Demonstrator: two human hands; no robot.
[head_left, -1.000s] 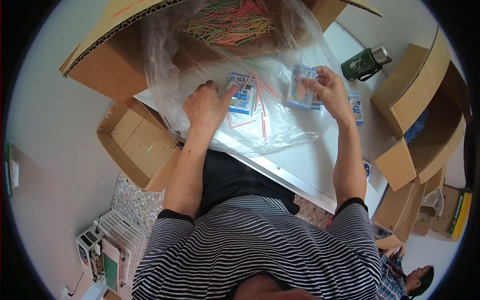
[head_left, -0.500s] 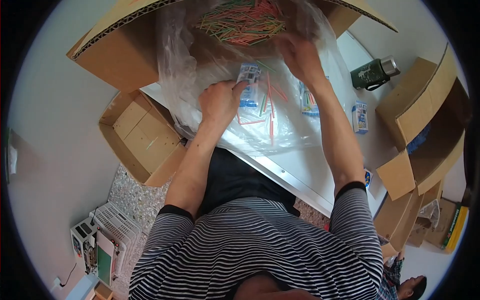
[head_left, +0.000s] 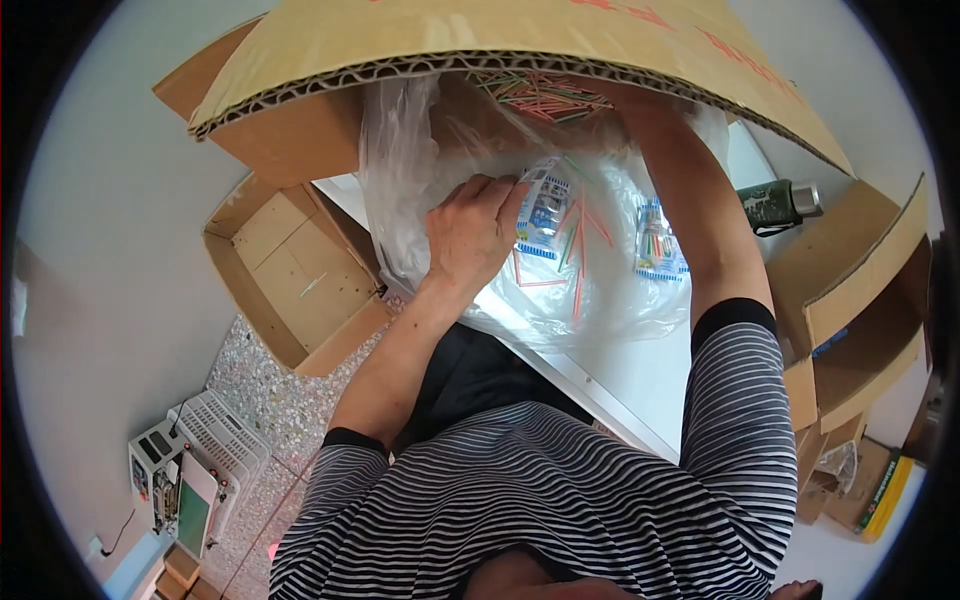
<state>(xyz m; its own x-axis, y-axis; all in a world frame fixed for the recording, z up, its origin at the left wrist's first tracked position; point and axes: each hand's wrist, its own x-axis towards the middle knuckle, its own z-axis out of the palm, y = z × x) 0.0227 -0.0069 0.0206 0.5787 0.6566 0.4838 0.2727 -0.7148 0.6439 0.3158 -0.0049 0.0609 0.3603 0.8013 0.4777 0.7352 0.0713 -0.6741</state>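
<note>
Machine, white (head_left: pixel 180 490), one, on the floor at far left. Tray, cardboard (head_left: pixel 345 345), one, open-topped, beside the table's left end; a pale scrap inside. Left hand (head_left: pixel 468 232), over the plastic bag (head_left: pixel 400 230), fingers touching the first packet's left edge; whether they clamp it cannot be told. Packet, blue and white (head_left: pixel 543 215), lying on the bag. Straws, loose, red and green (head_left: pixel 577 275), several, overlapping, just right of that packet. Large box, cardboard (head_left: pixel 480 25), one; its flap edge arches over a heap of straws (head_left: pixel 545 97), too many to count. Right hand (head_left: pixel 622 95), mostly hidden under that edge; grip cannot be told. Second packet (head_left: pixel 658 245), coloured straws showing inside, beside the right forearm. Packets on the bag: two seen. Table, white (head_left: pixel 635 385): a strip shows between bag and slanting near edge. Bottle, green (head_left: pixel 770 204), one, lying beyond the forearm. Open carton (head_left: pixel 865 280) at right.
</note>
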